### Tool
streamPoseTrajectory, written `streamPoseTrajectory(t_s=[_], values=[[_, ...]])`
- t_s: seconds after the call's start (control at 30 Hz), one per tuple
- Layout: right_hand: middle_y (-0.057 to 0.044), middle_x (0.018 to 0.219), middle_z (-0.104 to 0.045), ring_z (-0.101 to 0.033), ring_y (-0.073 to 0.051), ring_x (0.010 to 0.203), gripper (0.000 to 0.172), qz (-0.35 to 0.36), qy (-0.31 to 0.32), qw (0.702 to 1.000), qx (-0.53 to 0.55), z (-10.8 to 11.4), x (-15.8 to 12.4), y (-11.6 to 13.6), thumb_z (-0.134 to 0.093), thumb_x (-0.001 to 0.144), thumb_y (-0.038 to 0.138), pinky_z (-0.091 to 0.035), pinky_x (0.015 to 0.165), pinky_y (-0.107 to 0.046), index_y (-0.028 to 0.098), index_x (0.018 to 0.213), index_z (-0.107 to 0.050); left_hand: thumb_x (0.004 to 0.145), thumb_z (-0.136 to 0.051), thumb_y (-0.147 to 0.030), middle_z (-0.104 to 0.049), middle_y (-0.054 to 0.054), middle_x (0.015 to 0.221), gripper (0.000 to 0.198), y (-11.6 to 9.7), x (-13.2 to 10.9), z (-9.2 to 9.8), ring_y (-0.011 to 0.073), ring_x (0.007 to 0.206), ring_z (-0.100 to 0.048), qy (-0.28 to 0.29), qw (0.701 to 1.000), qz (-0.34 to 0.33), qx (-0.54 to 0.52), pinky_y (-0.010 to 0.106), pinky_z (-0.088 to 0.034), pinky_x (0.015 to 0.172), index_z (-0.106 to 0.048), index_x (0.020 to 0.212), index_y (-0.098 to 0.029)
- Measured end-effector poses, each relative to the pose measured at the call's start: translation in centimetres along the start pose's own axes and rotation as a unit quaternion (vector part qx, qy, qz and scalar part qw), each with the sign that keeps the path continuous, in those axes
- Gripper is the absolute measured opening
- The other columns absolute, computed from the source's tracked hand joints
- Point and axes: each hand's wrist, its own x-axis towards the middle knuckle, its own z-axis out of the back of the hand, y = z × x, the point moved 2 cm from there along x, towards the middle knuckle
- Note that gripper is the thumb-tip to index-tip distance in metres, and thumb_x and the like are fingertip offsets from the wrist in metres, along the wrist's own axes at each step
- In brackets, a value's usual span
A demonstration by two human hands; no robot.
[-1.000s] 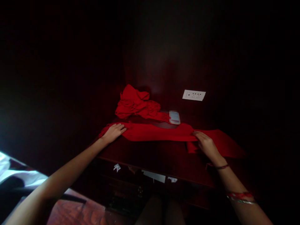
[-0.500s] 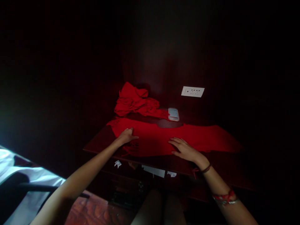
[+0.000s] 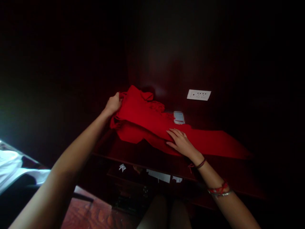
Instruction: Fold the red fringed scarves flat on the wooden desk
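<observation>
A long red scarf (image 3: 212, 141) with a fringed end stretches across the dark desk. My left hand (image 3: 114, 103) is closed on its left end and holds that end raised, so the cloth slopes down to the right. My right hand (image 3: 180, 141) lies on the middle of the scarf, fingers apart and palm down. Behind the lifted end is a bunched heap of red cloth (image 3: 156, 106), partly hidden. A small pale card or phone-like object (image 3: 179, 117) lies just beyond the scarf, behind my right hand.
A white socket plate (image 3: 199, 94) is on the dark back wall. Below the desk top (image 3: 143, 159), a shelf holds torn white paper (image 3: 159, 176) and smaller scraps (image 3: 122, 167). White fabric (image 3: 9, 165) and a dark chair-like shape stand at the left.
My left hand has taken hold of the scarf's left end and lifted it up and away, towards the red heap. My right hand has shifted slightly left and forward on the cloth.
</observation>
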Motion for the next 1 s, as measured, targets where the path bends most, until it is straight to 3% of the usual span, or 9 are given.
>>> streamPoseTrajectory(t_s=[0.1, 0.2, 0.3, 0.4, 0.5, 0.6, 0.7, 0.83, 1.0], values=[[-0.012, 0.126, -0.035, -0.027, -0.029, 0.116, 0.057, -0.021, 0.071, 0.997, -0.005, -2.1, -0.5, -0.2, -0.044, 0.074, 0.045, -0.024, 0.087, -0.053, 0.022, 0.125, -0.030, 0.079, -0.035, -0.030, -0.057, 0.015, 0.093, 0.033, 3.5, -0.4, -3.0, 0.0202, 0.080, -0.056, 0.182, 0.977, 0.040, 0.101, 0.027, -0.039, 0.067, -0.046, 0.100, -0.008], [-0.011, 0.120, -0.043, -0.033, -0.028, 0.112, 0.046, -0.017, 0.111, 0.994, -0.008, -3.7, -1.9, -0.7, -0.043, 0.077, 0.037, -0.024, 0.087, -0.053, 0.022, 0.119, -0.039, 0.077, -0.039, -0.032, -0.056, 0.019, 0.096, 0.037, 5.5, -2.7, -7.0, 0.0221, 0.081, -0.057, 0.218, 0.968, 0.047, 0.112, 0.028, -0.040, 0.066, -0.047, 0.103, -0.007], [-0.009, 0.121, -0.043, -0.033, -0.023, 0.114, 0.040, -0.012, 0.069, 0.997, -0.015, -3.8, -3.1, -1.5, -0.038, 0.079, 0.028, -0.026, 0.090, -0.047, 0.022, 0.119, -0.039, 0.079, -0.032, -0.043, -0.051, 0.021, 0.103, 0.052, 6.4, -4.2, -9.0, 0.0237, 0.086, -0.055, 0.212, 0.970, 0.056, 0.104, 0.030, -0.041, 0.067, -0.036, 0.117, -0.008], [-0.009, 0.126, -0.036, -0.027, -0.024, 0.117, 0.045, -0.056, 0.001, 0.998, -0.027, -3.4, -4.1, -2.5, -0.038, 0.077, 0.023, -0.029, 0.090, -0.046, 0.022, 0.122, -0.034, 0.072, -0.031, -0.059, -0.038, 0.025, 0.117, 0.073, 6.4, -5.5, -8.9, 0.0322, 0.097, -0.048, 0.170, 0.975, 0.078, 0.118, 0.040, -0.039, 0.072, -0.021, 0.127, -0.011], [-0.009, 0.127, -0.033, -0.027, -0.022, 0.117, 0.048, -0.069, -0.029, 0.997, 0.006, -3.4, -4.9, -3.0, -0.037, 0.075, 0.016, -0.030, 0.093, -0.041, 0.020, 0.123, -0.033, 0.069, -0.034, -0.062, -0.021, 0.020, 0.130, 0.075, 5.2, -7.6, -8.9, 0.0356, 0.115, -0.026, 0.116, 0.985, -0.028, 0.121, 0.049, -0.027, 0.084, -0.019, 0.129, -0.019], [-0.007, 0.127, -0.031, -0.028, -0.016, 0.117, 0.051, -0.059, -0.047, 0.995, 0.061, -3.5, -5.5, -3.0, -0.032, 0.074, 0.009, -0.028, 0.097, -0.034, 0.019, 0.124, -0.030, 0.071, -0.033, -0.060, -0.011, 0.011, 0.136, 0.069, 4.0, -10.2, -10.3, 0.0299, 0.122, -0.009, 0.215, 0.958, -0.172, 0.081, 0.045, -0.017, 0.093, -0.019, 0.129, -0.025], [-0.006, 0.129, -0.027, -0.025, -0.016, 0.118, 0.050, -0.070, -0.056, 0.992, 0.084, -3.1, -6.2, -3.4, -0.033, 0.078, 0.017, -0.026, 0.097, -0.035, 0.022, 0.127, -0.024, 0.072, -0.029, -0.061, -0.007, 0.009, 0.137, 0.069, 4.2, -11.4, -11.4, 0.0283, 0.123, -0.002, 0.312, 0.929, -0.187, 0.068, 0.044, -0.013, 0.095, -0.014, 0.130, -0.026], [-0.008, 0.129, -0.030, -0.025, -0.020, 0.119, 0.055, -0.056, 0.014, 0.996, 0.064, -2.5, -8.0, -5.6, -0.041, 0.078, 0.034, -0.028, 0.095, -0.038, 0.021, 0.128, -0.022, 0.075, -0.027, -0.057, -0.006, 0.006, 0.137, 0.064, 5.7, -10.9, -11.7, 0.0275, 0.123, -0.001, 0.314, 0.926, -0.193, 0.083, 0.043, -0.013, 0.095, -0.013, 0.129, -0.027], [-0.009, 0.116, -0.046, -0.042, -0.017, 0.106, 0.040, -0.079, 0.047, 0.995, -0.032, -1.6, -11.0, -10.4, -0.030, 0.082, 0.023, -0.034, 0.089, -0.033, 0.018, 0.122, -0.034, 0.077, -0.029, -0.051, -0.008, 0.006, 0.136, 0.061, 8.7, -9.9, -11.2, 0.0290, 0.123, -0.007, 0.317, 0.923, -0.184, 0.117, 0.043, -0.019, 0.093, -0.014, 0.129, -0.024]])
